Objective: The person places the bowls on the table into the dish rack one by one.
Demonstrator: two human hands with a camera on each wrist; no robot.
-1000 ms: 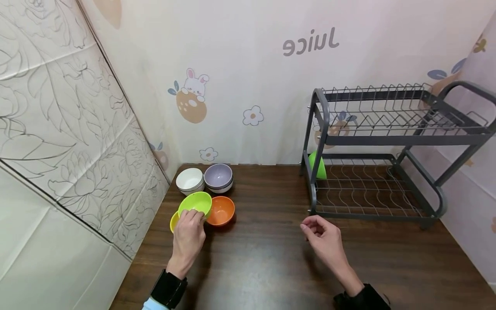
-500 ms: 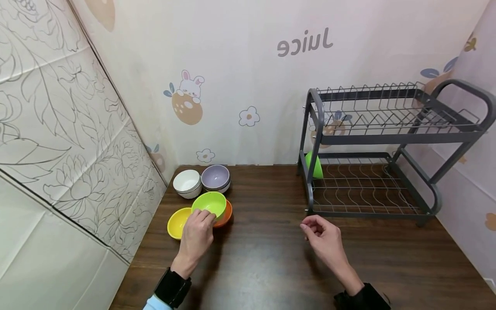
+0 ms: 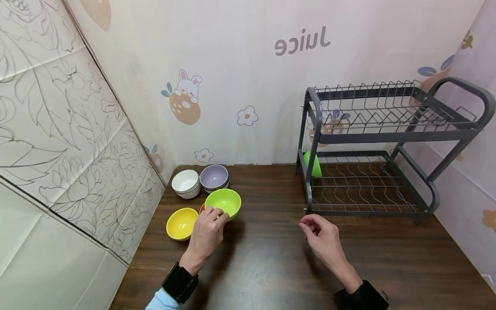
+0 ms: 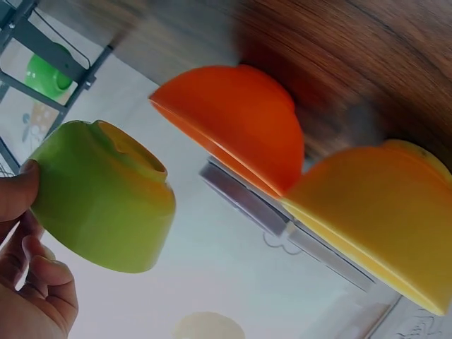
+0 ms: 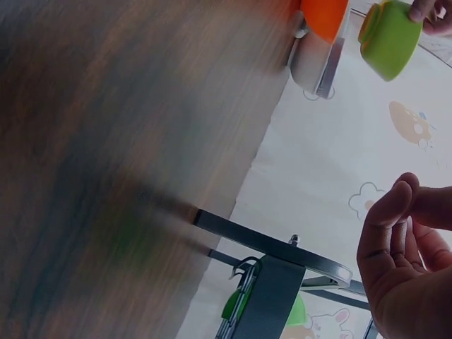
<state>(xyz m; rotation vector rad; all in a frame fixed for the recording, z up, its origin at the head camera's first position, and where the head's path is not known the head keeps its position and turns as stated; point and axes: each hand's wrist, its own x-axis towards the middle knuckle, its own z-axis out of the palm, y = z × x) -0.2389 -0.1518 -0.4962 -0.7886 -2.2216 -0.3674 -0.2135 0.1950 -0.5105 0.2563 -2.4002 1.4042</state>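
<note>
My left hand [image 3: 209, 232] pinches the rim of a lime-green bowl [image 3: 223, 202], held above the table. In the left wrist view this bowl [image 4: 106, 201] is off the surface, with thumb and fingers at its edge. An orange bowl [image 3: 202, 208] lies mostly hidden behind it; the left wrist view shows the orange bowl [image 4: 236, 116] beside the yellow one. The yellow bowl [image 3: 182, 224] stands to the left of my left hand. My right hand [image 3: 323, 237] hovers in front of the dish rack [image 3: 364, 213], fingers loosely curled, holding nothing.
Stacked white bowls [image 3: 186, 183] and a purple bowl [image 3: 214, 177] on a lighter one stand at the table's back left. Another green bowl [image 3: 313, 164] leans in the left end of the rack's lower tier. Patterned walls border the brown table [image 3: 267, 258].
My left hand has carried the lime-green bowl to the right, from over the yellow bowl to over the orange one. The head view has shifted slightly; my right hand has stayed nearly still.
</note>
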